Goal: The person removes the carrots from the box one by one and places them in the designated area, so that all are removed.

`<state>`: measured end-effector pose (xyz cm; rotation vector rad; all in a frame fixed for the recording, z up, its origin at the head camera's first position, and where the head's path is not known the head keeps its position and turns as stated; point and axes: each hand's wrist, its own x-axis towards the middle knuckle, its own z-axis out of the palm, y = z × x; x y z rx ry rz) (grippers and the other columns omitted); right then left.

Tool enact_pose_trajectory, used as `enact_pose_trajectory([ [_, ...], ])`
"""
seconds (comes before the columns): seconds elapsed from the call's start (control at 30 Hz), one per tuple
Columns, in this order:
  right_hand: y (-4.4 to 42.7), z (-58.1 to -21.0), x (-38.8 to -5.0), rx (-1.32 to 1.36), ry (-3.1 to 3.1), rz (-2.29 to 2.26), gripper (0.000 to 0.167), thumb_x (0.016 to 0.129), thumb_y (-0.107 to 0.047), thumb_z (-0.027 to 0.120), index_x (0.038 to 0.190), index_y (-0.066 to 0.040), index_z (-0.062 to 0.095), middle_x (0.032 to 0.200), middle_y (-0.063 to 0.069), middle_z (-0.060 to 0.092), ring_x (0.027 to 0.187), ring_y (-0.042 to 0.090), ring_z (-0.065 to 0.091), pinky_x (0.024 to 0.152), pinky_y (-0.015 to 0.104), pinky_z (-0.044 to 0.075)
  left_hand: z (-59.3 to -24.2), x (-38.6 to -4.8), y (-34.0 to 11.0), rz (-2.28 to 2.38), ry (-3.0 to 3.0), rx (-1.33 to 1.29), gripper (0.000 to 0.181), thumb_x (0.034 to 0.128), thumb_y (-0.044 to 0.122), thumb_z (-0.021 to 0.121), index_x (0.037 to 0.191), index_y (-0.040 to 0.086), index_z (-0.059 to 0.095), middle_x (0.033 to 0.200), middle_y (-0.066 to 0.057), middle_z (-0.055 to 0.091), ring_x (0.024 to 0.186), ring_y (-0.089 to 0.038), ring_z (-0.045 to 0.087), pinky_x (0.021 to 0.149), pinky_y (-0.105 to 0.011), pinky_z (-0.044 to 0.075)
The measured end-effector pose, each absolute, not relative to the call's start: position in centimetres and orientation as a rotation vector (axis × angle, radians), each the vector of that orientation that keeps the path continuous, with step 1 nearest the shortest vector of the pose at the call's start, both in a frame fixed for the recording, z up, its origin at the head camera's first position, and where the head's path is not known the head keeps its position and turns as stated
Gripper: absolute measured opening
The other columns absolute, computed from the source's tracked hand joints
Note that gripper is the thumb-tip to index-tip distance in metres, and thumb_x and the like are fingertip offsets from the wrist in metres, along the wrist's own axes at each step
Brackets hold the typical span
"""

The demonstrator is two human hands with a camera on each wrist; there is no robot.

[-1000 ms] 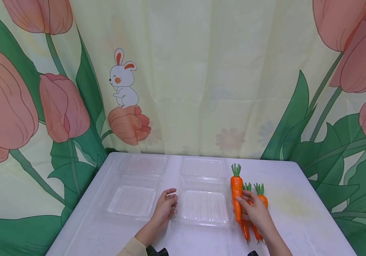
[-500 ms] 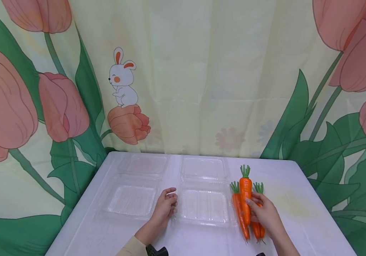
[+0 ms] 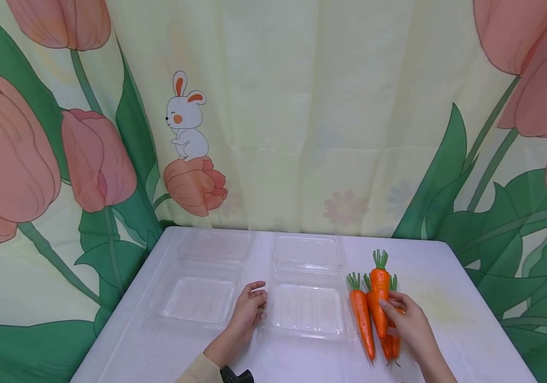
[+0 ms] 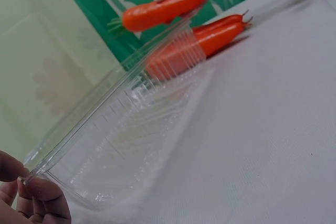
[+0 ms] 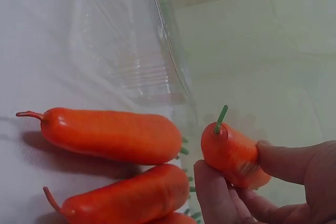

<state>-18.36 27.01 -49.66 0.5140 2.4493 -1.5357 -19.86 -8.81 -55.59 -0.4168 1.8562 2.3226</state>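
My right hand (image 3: 412,322) pinches an orange carrot (image 3: 379,298) with a green top between thumb and fingers. In the right wrist view this carrot (image 5: 231,153) is off the table, its tail end facing the camera. Several more carrots lie on the table below and beside it; the leftmost loose carrot (image 3: 362,322) shows whole, while others are partly covered by the held one. My left hand (image 3: 247,308) is at the left side of an open clear plastic container (image 3: 307,311). The left wrist view shows its thumb and fingers pinching the container's rim (image 4: 63,145).
A second open clear container (image 3: 199,300) lies to the left, its lid (image 3: 216,246) folded out toward the back. White cloth (image 3: 450,340) covers the table. Behind it hangs a curtain (image 3: 283,133) printed with tulips and a rabbit.
My right hand has moved right with the carrot, passing from beside the container to above the other carrots. The leftmost loose carrot is now uncovered. The left hand stays at the container.
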Motion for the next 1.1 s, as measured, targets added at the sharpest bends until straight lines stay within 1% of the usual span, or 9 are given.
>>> enact_pose_trajectory([
  [0.17, 28.5, -49.9, -18.2, 0.546, 2.476, -1.528, 0.073, 0.105, -0.036, 0.06, 0.154, 0.008, 0.028, 0.142, 0.036, 0.042, 0.114, 0.043, 0.06, 0.078, 0.04, 0.063, -55.6, -19.9, -8.7, 2.328, 1.848, -0.412, 0.041, 0.1017, 0.005, 0.055, 0.14, 0.002, 0.043, 0.103, -0.003, 0.056, 0.078, -0.014, 0.05, 0.059, -0.021, 0.041],
  [0.4, 30.3, -50.6, -18.0, 0.58, 2.484, -1.498, 0.074, 0.106, -0.035, 0.058, 0.154, 0.011, 0.025, 0.142, 0.038, 0.039, 0.118, 0.049, 0.057, 0.077, 0.039, 0.063, -55.6, -19.8, -8.8, 2.345, 1.847, -0.404, 0.04, 0.1005, 0.004, 0.055, 0.139, 0.001, 0.044, 0.1, -0.002, 0.055, 0.077, -0.013, 0.051, 0.059, -0.021, 0.041],
  [0.6, 31.9, -51.6, -18.0, 0.61, 2.48, -1.468, 0.076, 0.105, -0.036, 0.059, 0.153, 0.013, 0.025, 0.141, 0.04, 0.041, 0.11, 0.043, 0.062, 0.076, 0.038, 0.063, -55.6, -19.9, -8.8, 2.348, 1.848, -0.409, 0.039, 0.1006, 0.003, 0.055, 0.138, 0.001, 0.045, 0.1, -0.002, 0.056, 0.076, -0.012, 0.05, 0.058, -0.02, 0.041],
  [0.77, 32.9, -52.5, -18.0, 0.649, 2.483, -1.447, 0.075, 0.104, -0.034, 0.06, 0.152, 0.013, 0.026, 0.139, 0.04, 0.042, 0.104, 0.039, 0.064, 0.074, 0.037, 0.063, -55.6, -19.9, -8.7, 2.338, 1.862, -0.417, 0.039, 0.1004, 0.003, 0.055, 0.138, 0.001, 0.045, 0.099, -0.001, 0.056, 0.076, -0.012, 0.05, 0.058, -0.02, 0.041],
  [0.83, 33.2, -52.8, -18.0, 0.67, 2.48, -1.438, 0.075, 0.104, -0.033, 0.061, 0.151, 0.014, 0.027, 0.138, 0.04, 0.042, 0.099, 0.036, 0.065, 0.073, 0.037, 0.063, -55.6, -19.9, -8.7, 2.337, 1.865, -0.417, 0.039, 0.1005, 0.003, 0.055, 0.138, 0.001, 0.045, 0.1, -0.001, 0.056, 0.076, -0.012, 0.05, 0.059, -0.02, 0.041],
  [0.97, 33.6, -53.3, -18.0, 0.712, 2.478, -1.409, 0.073, 0.104, -0.031, 0.06, 0.149, 0.015, 0.027, 0.134, 0.04, 0.045, 0.09, 0.031, 0.064, 0.071, 0.036, 0.062, -55.5, -19.8, -8.7, 2.335, 1.862, -0.424, 0.04, 0.1006, 0.004, 0.055, 0.139, 0.001, 0.045, 0.101, -0.003, 0.056, 0.076, -0.012, 0.051, 0.059, -0.02, 0.042],
  [1.1, 33.9, -53.7, -17.9, 0.716, 2.494, -1.377, 0.072, 0.104, -0.03, 0.061, 0.148, 0.017, 0.027, 0.13, 0.04, 0.047, 0.087, 0.03, 0.063, 0.07, 0.035, 0.061, -55.5, -19.7, -8.7, 2.338, 1.859, -0.421, 0.04, 0.1007, 0.004, 0.055, 0.139, 0.001, 0.044, 0.1, -0.003, 0.056, 0.076, -0.013, 0.05, 0.059, -0.02, 0.041],
])
